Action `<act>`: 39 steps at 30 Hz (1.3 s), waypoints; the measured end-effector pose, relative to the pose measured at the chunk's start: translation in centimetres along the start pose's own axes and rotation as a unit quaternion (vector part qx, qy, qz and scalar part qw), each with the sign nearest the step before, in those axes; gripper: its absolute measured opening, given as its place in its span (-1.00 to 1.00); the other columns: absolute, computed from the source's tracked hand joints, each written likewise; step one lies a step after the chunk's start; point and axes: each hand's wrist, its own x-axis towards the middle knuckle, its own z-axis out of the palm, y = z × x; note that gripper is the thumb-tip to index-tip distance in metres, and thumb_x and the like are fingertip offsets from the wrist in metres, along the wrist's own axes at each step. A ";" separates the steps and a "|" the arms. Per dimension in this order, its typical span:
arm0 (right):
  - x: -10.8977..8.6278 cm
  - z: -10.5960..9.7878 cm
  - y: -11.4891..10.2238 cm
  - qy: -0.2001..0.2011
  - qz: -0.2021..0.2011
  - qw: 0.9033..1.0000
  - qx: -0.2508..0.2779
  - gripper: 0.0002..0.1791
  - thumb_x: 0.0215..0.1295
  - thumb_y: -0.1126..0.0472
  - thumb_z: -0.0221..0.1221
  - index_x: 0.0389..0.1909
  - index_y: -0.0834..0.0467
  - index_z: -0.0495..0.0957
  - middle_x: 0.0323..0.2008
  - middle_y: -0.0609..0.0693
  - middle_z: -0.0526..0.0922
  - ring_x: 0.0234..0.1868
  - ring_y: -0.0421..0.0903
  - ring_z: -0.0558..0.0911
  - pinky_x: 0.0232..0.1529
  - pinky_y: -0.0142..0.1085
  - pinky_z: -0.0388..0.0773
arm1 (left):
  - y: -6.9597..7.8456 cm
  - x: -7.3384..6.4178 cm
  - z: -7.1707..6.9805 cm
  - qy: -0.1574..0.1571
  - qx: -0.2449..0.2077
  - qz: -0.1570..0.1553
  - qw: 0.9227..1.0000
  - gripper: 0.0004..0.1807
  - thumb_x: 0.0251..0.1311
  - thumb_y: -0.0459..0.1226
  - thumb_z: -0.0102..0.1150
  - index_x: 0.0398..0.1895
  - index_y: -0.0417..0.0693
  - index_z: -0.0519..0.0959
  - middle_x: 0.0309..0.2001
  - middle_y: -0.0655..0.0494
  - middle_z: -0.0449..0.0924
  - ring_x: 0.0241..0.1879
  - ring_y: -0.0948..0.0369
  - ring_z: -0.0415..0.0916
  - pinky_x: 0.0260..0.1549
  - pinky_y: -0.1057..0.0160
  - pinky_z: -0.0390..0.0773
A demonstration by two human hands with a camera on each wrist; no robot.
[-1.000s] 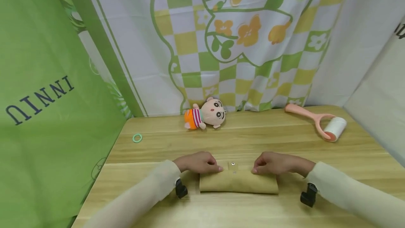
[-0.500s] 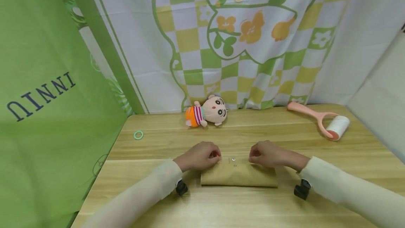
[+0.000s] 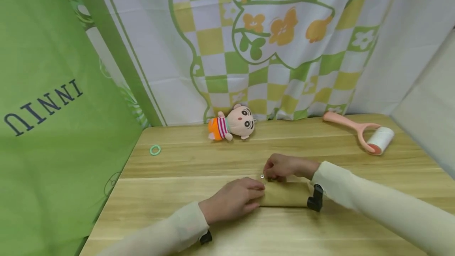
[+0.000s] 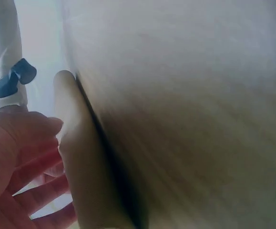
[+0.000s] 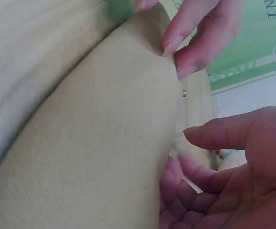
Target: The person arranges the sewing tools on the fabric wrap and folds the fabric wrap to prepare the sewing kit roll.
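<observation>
Tan and folded, a pouch point(image 3: 286, 194) lies on the wooden desk point(image 3: 199, 161), right in front of the person, where both hands can get to it easily. The left hand point(image 3: 236, 198) rests across its left part, with loose, mostly straight fingers touching it; I think that stops it from sliding. The right hand point(image 3: 282, 166) is at the far edge, thumb and fingers bent, just beside a shiny snap point(image 3: 262, 176). I cannot tell if it pinches the edge or only touches it. Being so close to the snap seems to be why it is there.

A doll point(image 3: 232, 123), a green ring point(image 3: 155, 150) and a pink and white roller point(image 3: 358, 128) sit farther back, maybe to be out of the way.

Big dark letters on the green cloth point(image 3: 53, 141) read "UINNI". Writing high on the curtain point(image 3: 209, 46) is cut off, so I cannot read it. I see no words on the pouch.
</observation>
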 end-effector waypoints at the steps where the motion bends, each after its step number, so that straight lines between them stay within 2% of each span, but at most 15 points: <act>1: 0.0 0.1 0.0 0.002 -0.001 1.000 0.002 -0.88 0.35 0.30 0.15 -0.26 0.30 0.58 -0.58 -0.08 0.47 -0.59 -0.23 0.40 -0.53 -0.41 0.33 | -0.1 -0.1 0.1 0.000 -0.007 -0.001 1.000 -0.61 0.37 -0.11 0.22 0.20 0.00 0.63 0.27 0.18 0.57 0.26 0.29 0.50 0.26 0.34 0.47; 4: -0.1 0.4 0.0 0.018 -0.013 1.000 0.009 -0.88 0.35 0.28 0.21 -0.30 0.28 0.56 -0.54 -0.06 0.52 -0.57 -0.23 0.43 -0.53 -0.42 0.36 | -0.1 -0.1 0.1 -0.003 -0.014 -0.012 1.000 -0.62 0.36 -0.13 0.22 0.19 0.00 0.63 0.28 0.20 0.57 0.25 0.30 0.51 0.25 0.36 0.48; 9: -0.7 0.9 0.5 0.054 -0.073 0.996 0.008 -0.93 0.33 0.32 0.24 -0.32 0.27 0.60 -0.56 -0.04 0.59 -0.56 -0.25 0.47 -0.54 -0.47 0.36 | 0.0 0.0 0.1 -0.006 -0.028 -0.030 0.999 -0.62 0.36 -0.16 0.19 0.21 0.04 0.61 0.26 0.22 0.58 0.24 0.32 0.52 0.23 0.36 0.50; 12: -1.2 1.1 0.8 0.068 -0.114 0.991 -0.031 -0.93 0.32 0.32 0.26 -0.27 0.26 0.64 -0.51 -0.04 0.67 -0.53 -0.29 0.50 -0.50 -0.47 0.42 | 0.1 0.0 0.1 -0.005 -0.032 -0.032 0.999 -0.62 0.37 -0.17 0.16 0.23 0.07 0.60 0.24 0.23 0.60 0.23 0.32 0.53 0.21 0.37 0.51; 16: -1.4 1.4 0.8 0.078 -0.157 0.979 -0.104 -0.87 0.32 0.26 0.28 -0.19 0.21 0.72 -0.37 -0.08 0.77 -0.42 -0.37 0.57 -0.35 -0.47 0.52 | 0.2 -0.1 0.1 0.002 -0.007 -0.025 1.000 -0.60 0.35 -0.16 0.17 0.23 0.06 0.60 0.23 0.23 0.61 0.19 0.31 0.55 0.16 0.36 0.55; 18: -1.3 1.5 0.7 0.089 -0.162 0.975 -0.126 -0.88 0.31 0.25 0.29 -0.21 0.16 0.75 -0.35 -0.11 0.79 -0.38 -0.40 0.57 -0.29 -0.47 0.52 | 0.2 0.0 0.4 0.006 0.011 -0.018 1.000 -0.56 0.33 -0.15 0.17 0.26 0.03 0.58 0.23 0.20 0.59 0.19 0.29 0.55 0.14 0.35 0.56; 22: -1.3 1.9 0.5 0.123 -0.137 0.975 -0.125 -0.89 0.30 0.27 0.28 -0.36 0.12 0.78 -0.41 -0.11 0.79 -0.41 -0.37 0.54 -0.32 -0.46 0.49 | 0.5 0.2 1.1 0.012 0.028 -0.011 0.999 -0.50 0.30 -0.10 0.18 0.30 -0.01 0.54 0.19 0.14 0.53 0.09 0.27 0.53 0.08 0.35 0.55; 25: -1.3 2.2 0.4 0.147 -0.118 0.976 -0.112 -0.87 0.30 0.29 0.28 -0.41 0.14 0.76 -0.46 -0.10 0.77 -0.45 -0.32 0.52 -0.36 -0.46 0.46 | 0.9 0.1 1.4 0.012 0.012 -0.032 0.999 -0.46 0.26 -0.04 0.22 0.30 0.05 0.53 0.15 0.08 0.48 0.01 0.25 0.49 -0.03 0.34 0.55; 29: -1.4 2.5 0.3 0.177 -0.113 0.972 -0.103 -0.86 0.32 0.28 0.27 -0.41 0.15 0.75 -0.51 -0.10 0.75 -0.46 -0.31 0.52 -0.35 -0.45 0.46 | 1.2 -0.3 1.3 -0.002 -0.025 -0.082 0.996 -0.36 0.21 0.04 0.24 0.37 0.15 0.48 0.22 -0.03 0.42 0.10 0.17 0.47 -0.03 0.29 0.59; 31: -1.4 2.6 0.3 0.191 -0.118 0.969 -0.105 -0.86 0.32 0.28 0.26 -0.40 0.15 0.75 -0.51 -0.10 0.75 -0.45 -0.32 0.53 -0.34 -0.45 0.47 | 1.2 -0.4 1.3 -0.012 -0.031 -0.097 0.995 -0.34 0.21 0.07 0.21 0.40 0.18 0.45 0.27 -0.06 0.41 0.18 0.13 0.46 0.01 0.26 0.60; 36: -1.8 3.3 0.6 0.218 -0.143 0.953 -0.153 -0.87 0.34 0.24 0.26 -0.38 0.06 0.74 -0.45 -0.18 0.74 -0.42 -0.38 0.55 -0.33 -0.45 0.50 | 0.8 -0.1 1.0 -0.033 -0.039 -0.108 0.993 -0.36 0.26 0.12 0.13 0.41 0.25 0.43 0.29 -0.05 0.47 0.26 0.12 0.46 0.07 0.21 0.62; 39: -2.2 3.6 0.7 0.223 -0.180 0.936 -0.205 -0.90 0.34 0.22 0.27 -0.36 0.02 0.73 -0.39 -0.20 0.75 -0.36 -0.38 0.61 -0.29 -0.43 0.56 | 0.6 0.1 1.0 -0.039 -0.052 -0.112 0.992 -0.38 0.27 0.13 0.11 0.40 0.28 0.44 0.28 -0.04 0.49 0.26 0.11 0.46 0.09 0.21 0.61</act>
